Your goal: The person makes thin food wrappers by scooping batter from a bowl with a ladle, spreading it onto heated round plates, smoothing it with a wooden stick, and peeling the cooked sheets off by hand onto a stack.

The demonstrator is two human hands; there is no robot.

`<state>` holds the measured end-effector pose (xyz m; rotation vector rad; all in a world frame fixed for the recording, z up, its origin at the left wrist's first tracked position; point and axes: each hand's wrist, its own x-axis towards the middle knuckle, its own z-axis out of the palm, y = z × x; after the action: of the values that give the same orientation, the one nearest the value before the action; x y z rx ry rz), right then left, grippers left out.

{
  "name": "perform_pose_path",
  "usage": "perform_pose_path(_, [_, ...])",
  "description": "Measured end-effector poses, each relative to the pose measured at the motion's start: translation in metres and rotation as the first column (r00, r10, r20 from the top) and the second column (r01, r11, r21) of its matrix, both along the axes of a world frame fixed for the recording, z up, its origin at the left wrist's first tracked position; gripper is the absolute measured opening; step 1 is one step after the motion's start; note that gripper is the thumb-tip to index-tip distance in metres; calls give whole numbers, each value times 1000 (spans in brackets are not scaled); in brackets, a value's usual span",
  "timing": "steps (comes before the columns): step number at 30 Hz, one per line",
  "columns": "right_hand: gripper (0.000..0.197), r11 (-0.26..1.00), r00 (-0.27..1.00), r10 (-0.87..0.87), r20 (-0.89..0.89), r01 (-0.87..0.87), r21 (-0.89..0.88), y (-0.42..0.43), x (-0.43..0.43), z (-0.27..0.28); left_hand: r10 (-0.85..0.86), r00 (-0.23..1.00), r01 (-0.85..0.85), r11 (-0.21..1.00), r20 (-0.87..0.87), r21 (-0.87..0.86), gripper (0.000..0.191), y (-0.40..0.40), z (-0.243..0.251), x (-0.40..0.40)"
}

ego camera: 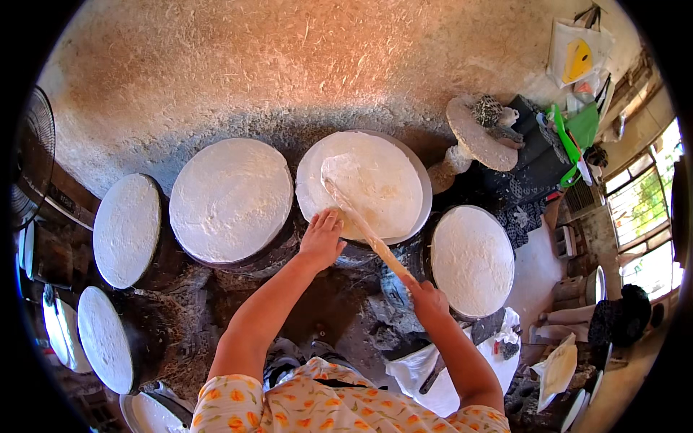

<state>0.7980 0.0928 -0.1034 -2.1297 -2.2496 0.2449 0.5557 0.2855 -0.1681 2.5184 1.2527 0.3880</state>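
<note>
A large, thin round flatbread [379, 189] lies on a white-coated round griddle [425, 187] before me, off centre toward the left of it. My right hand [427, 303] grips the lower end of a long wooden stick [373, 238]. Its far tip rests on the flatbread, beside a whiter, uneven patch near the upper left. At the near left edge of the flatbread is my left hand [324, 238], with its fingers stretched out and the thumb apart. Whether those fingertips pinch the edge or only touch it cannot be told.
More white-coated griddles stand left [231, 200], far left [129, 230] and right [472, 260]. Behind runs a rough earthen wall [243, 65]. A fan [35, 157] is at the left rim. White sheeting [444, 387] lies lower right. Farther right, a person [617, 319] is near another flatbread [557, 371].
</note>
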Motion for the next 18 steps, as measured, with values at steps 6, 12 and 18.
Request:
perform_pose_path(6, [69, 996, 989, -70, 130, 63, 58, 19, 0, -29, -45, 999, 42, 996, 29, 83, 45, -11, -3, 2])
perform_pose_path(12, [68, 985, 983, -82, -166, 106, 136, 77, -26, -30, -134, 947, 96, 985, 291, 141, 37, -52, 2, -15])
perform_pose_path(18, [64, 997, 992, -81, -97, 81, -7, 32, -31, -8, -137, 925, 138, 990, 353, 21, 33, -115, -7, -75])
